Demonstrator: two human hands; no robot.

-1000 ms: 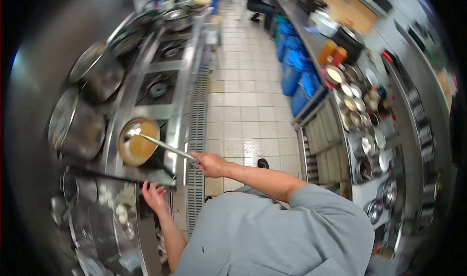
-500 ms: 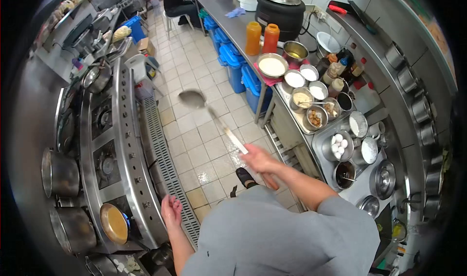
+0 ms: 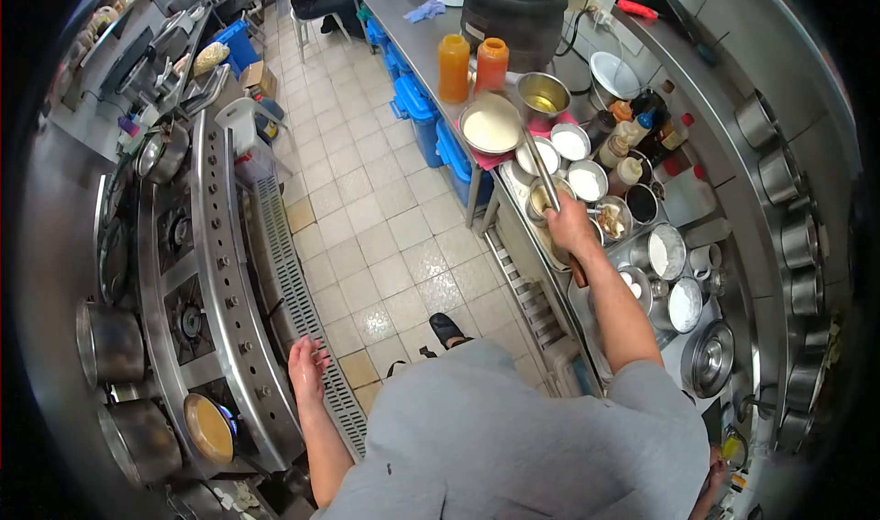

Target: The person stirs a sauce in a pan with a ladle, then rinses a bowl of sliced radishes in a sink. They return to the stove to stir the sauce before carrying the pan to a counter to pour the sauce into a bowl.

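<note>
My right hand (image 3: 570, 227) is wrapped round the handle of a long metal ladle (image 3: 543, 164) with a brown grip end. The far end of the ladle reaches a pan of pale cream liquid (image 3: 491, 124) on the right counter. Beneath my hand are metal bowls, partly covered by it. My left hand (image 3: 308, 366) hangs beside the stove edge, fingers apart, holding nothing. A pan of yellow-brown liquid (image 3: 210, 427) sits over a blue flame at the near end of the stove (image 3: 240, 286).
Orange (image 3: 454, 69) and red-orange bottles (image 3: 491, 65) stand by a black pot (image 3: 513, 23). Blue bins (image 3: 418, 108) line the counter's underside. A seated person (image 3: 321, 5) is at the far end. Large pots (image 3: 142, 442) stand left of the stove.
My right hand and the ladle have moved from above the floor to over the right counter, the ladle's end now at the cream liquid. My left hand has shifted slightly left and up.
</note>
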